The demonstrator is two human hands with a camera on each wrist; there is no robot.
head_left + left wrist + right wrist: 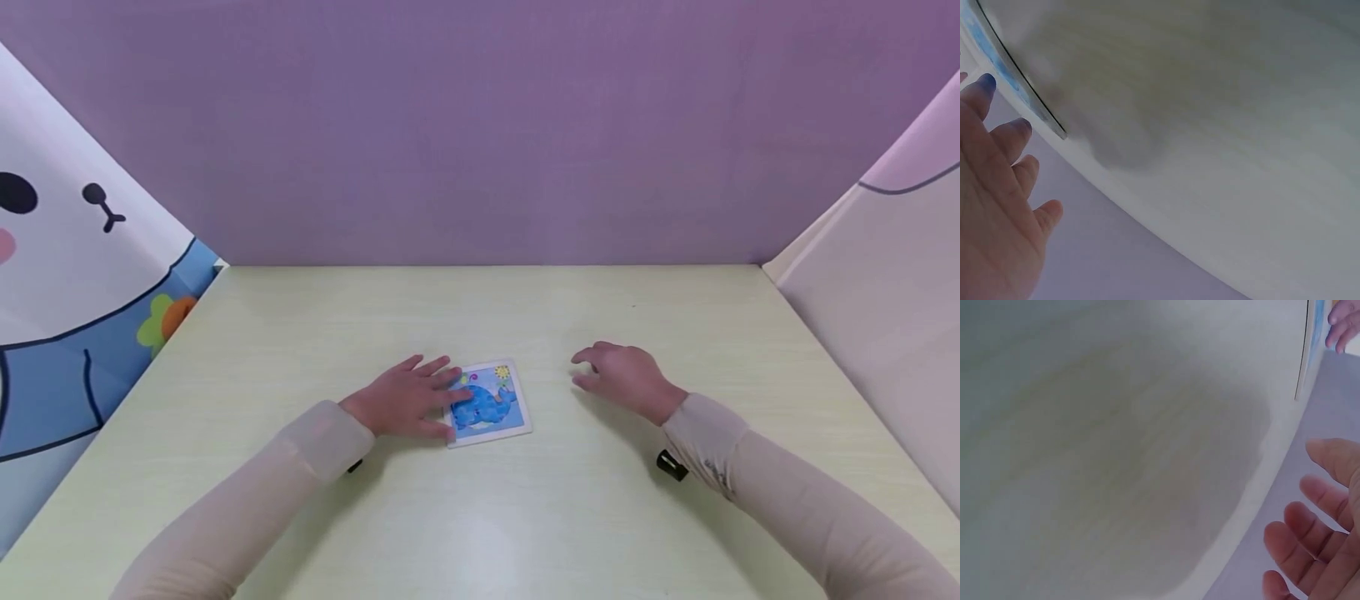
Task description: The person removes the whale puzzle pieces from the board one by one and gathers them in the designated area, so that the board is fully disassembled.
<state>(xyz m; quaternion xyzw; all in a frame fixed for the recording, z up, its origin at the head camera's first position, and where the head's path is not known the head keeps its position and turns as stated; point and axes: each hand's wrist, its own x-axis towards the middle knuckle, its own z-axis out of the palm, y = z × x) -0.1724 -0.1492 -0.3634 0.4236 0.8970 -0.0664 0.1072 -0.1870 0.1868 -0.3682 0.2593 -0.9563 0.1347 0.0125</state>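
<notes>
Head view first: one pale wooden table (480,517), and on it, near the middle, one white-framed whale picture board (487,408), slightly askew. One whale, one yellow sun (502,372) in its corner. Two hands, and neither grasps anything! The left hand (405,398) is spread wide, fingertips over the board's left side; whether they press on it, I can't tell. The right hand (630,379) hangs off to the board's right, fingers loosely bent, nothing in them. Two sleeves, and one purple partition (480,133) behind.

Over to the left wrist: the board cuts across the top left corner, that hand's fingers extended close beside it, no grip around the frame.

And the right wrist: that palm is bare, fingers relaxed, with the board's edge and the other hand's fingertips up in the top right corner.

My call: this is positioning the board, or letting it go. Shifting it further would call for fingers firmly on the frame; otherwise, simply a clean lift away.
</notes>
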